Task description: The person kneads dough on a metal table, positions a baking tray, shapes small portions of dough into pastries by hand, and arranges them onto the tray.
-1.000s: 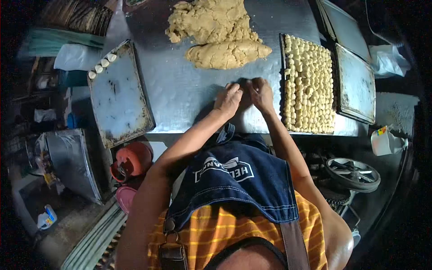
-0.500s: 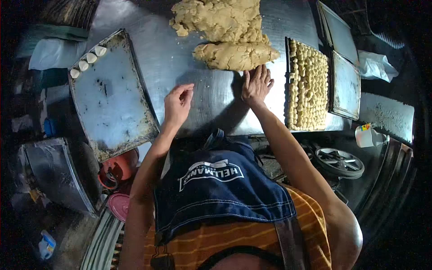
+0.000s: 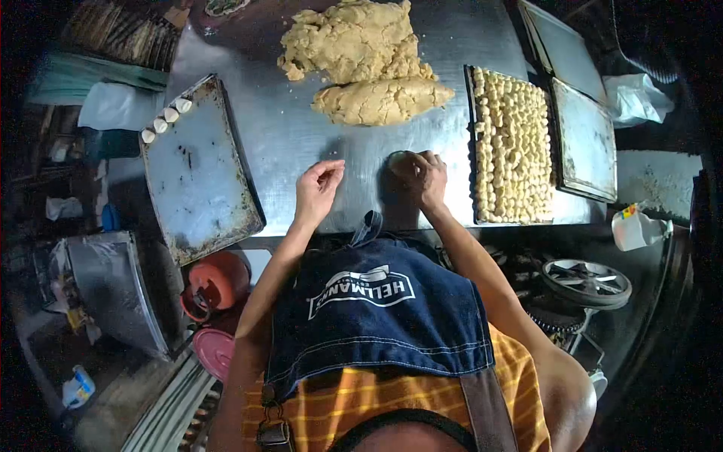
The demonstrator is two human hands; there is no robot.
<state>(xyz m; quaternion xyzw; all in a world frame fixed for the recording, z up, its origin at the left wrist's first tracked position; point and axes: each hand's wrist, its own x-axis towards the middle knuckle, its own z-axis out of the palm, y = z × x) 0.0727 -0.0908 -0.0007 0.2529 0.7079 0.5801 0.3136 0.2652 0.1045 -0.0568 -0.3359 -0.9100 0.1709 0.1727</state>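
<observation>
My left hand [image 3: 318, 192] hovers over the near part of the metal table [image 3: 286, 151], fingers curled together in a pinch; anything between them is too small to tell. To its right, my right hand [image 3: 427, 179] is closed around a small, dark, rounded thing [image 3: 399, 161] that I cannot make out. Beyond both hands lies a thick roll of yellow dough [image 3: 384, 102], touching a large crumbly dough mass [image 3: 350, 41] behind it. Rows of small dough pieces [image 3: 516, 151] cover a tray at the right.
A worn tray [image 3: 197, 173] at the left carries several pale pieces [image 3: 172, 115] along its far edge. More flat trays [image 3: 586, 139] lie at the right. Below the table are a red cylinder [image 3: 218, 282], a spoked wheel [image 3: 587, 284] and a white jug [image 3: 639, 229].
My right hand has drawn back from the dough roll, and its spread fingers have closed around the small rounded thing. My left hand has stayed pinched since half a second ago.
</observation>
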